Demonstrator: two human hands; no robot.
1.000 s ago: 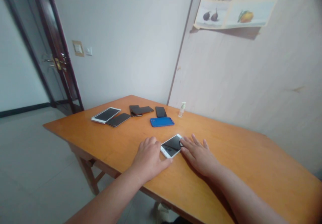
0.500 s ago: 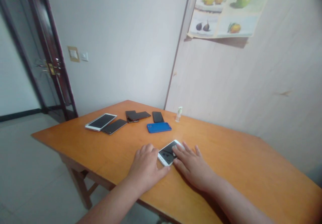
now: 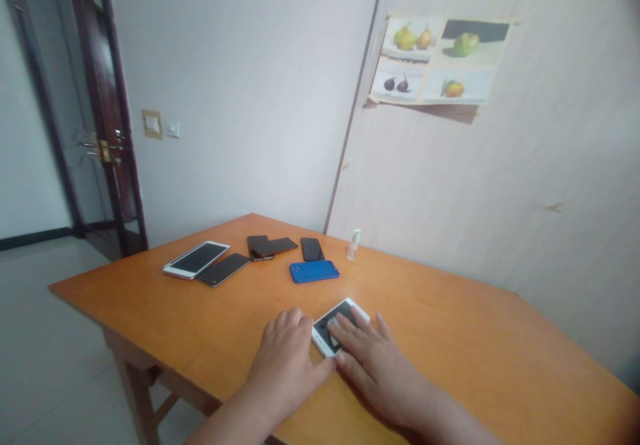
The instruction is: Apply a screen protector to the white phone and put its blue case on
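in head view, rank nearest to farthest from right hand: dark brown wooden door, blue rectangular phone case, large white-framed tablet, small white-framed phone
1. Small white-framed phone: partly under the right hand.
2. Blue rectangular phone case: beyond the phone, slightly left.
3. Large white-framed tablet: farther off, left.
4. Dark brown wooden door: far left, in the background.

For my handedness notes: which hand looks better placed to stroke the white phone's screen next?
Probably the right hand: its fingers lie over the white phone, while the left hand sits at the phone's left edge.
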